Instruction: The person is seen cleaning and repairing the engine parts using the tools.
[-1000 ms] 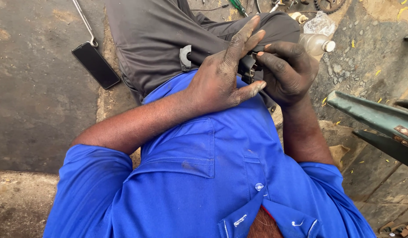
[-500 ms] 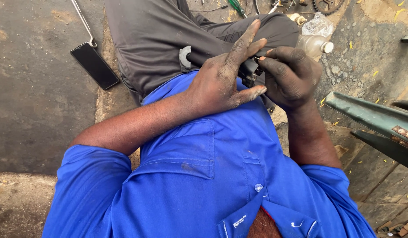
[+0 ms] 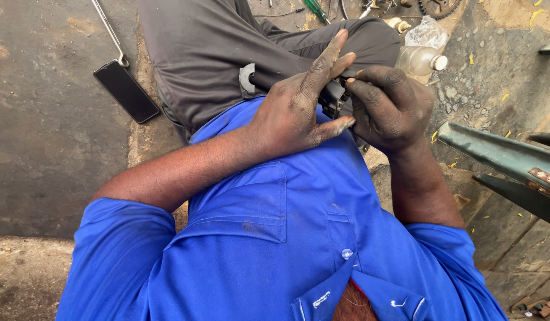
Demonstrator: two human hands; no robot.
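My two grimy hands meet over my lap, above grey trousers and a blue shirt. Between them is a small dark metal part [image 3: 333,95]. Its grey curved end [image 3: 246,80] sticks out to the left on my thigh. My left hand [image 3: 296,110] lies over the part with the palm against it, fingers stretched out and slightly spread. My right hand [image 3: 389,107] is curled around the part's right side, with fingertips pinching at its top. Most of the part is hidden by the hands.
A black phone [image 3: 126,90] lies on the concrete to the left, beside a thin metal rod [image 3: 108,30]. A clear plastic bottle [image 3: 420,58], a green-handled screwdriver [image 3: 315,9] and a sprocket [image 3: 440,6] sit beyond my knees. A green metal frame [image 3: 501,156] juts in from the right.
Both hands stay on the part and have shifted only slightly to the right. The right fingertips have worked a little at its top.
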